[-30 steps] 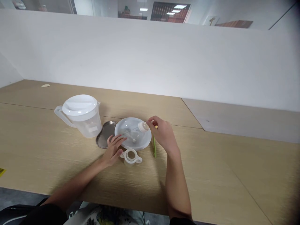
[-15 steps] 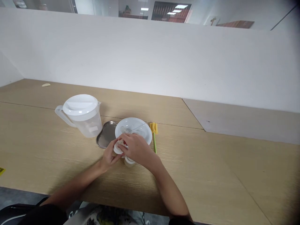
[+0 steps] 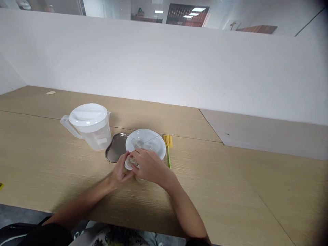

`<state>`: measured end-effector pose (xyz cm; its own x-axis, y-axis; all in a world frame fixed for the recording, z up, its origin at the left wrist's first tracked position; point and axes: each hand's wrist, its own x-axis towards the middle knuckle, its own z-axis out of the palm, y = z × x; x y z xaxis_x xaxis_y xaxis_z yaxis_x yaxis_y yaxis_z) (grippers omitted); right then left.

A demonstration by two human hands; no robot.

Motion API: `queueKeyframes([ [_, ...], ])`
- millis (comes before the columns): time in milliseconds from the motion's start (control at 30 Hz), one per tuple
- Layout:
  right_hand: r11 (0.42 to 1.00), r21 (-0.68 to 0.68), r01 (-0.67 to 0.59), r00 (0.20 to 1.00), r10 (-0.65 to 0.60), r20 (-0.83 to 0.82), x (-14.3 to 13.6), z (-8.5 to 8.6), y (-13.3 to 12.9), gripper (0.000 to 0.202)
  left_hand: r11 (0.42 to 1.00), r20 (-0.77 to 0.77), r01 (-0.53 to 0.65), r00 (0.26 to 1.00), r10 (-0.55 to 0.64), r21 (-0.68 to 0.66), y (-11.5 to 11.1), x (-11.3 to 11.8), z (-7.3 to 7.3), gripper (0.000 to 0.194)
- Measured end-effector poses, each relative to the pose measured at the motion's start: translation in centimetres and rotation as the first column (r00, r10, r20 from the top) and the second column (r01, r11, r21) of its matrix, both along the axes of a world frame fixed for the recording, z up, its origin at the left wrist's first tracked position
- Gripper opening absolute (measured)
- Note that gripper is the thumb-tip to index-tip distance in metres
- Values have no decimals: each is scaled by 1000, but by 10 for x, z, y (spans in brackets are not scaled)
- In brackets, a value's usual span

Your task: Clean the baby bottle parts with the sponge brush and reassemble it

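Above the near edge of the plate, my left hand is closed around a small white ring that looks like a bottle collar, with a clear piece in its middle. My right hand bends over it from the right, its fingertips pinched at the clear piece. Below the right hand, part of a clear container shows on the table; the hand hides most of it. A white plate lies just beyond both hands, holding clear items and a thin straight stick whose kind I cannot make out.
A lidded clear pitcher stands at left. Beside the plate lies a metal kidney dish. To the plate's right is a yellow sponge brush with a green handle. A white wall rises behind the table.
My right hand has shifted slightly down over the white ring, and its fingers have moved. The clear piece in the ring shows more now, and the container below is more covered.
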<state>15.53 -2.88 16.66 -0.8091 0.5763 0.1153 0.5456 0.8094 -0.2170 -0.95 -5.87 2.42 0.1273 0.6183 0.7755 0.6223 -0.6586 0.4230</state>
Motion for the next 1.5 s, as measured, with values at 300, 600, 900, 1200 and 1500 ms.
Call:
queueKeyframes([
  [300,986,160,-48,995,32,98,-17,-5,2,17,999,15,-20,1000,20,36,3,-6,-5,71],
  [600,973,199,-116,978,77,191,-18,-5,5,17,1000,40,-17,999,16,21,3,-7,-3,62],
  [900,998,35,-56,993,59,-106,-15,-17,19,12,997,69,-49,997,45,57,2,-10,-2,64],
  [1200,909,-410,-71,896,-123,-428,-7,-15,22,11,998,37,-14,999,12,68,-3,-14,0,64],
  [1500,892,-72,446,853,-448,-269,22,-1,39,22,990,16,-7,1000,5,138,3,-8,6,65],
])
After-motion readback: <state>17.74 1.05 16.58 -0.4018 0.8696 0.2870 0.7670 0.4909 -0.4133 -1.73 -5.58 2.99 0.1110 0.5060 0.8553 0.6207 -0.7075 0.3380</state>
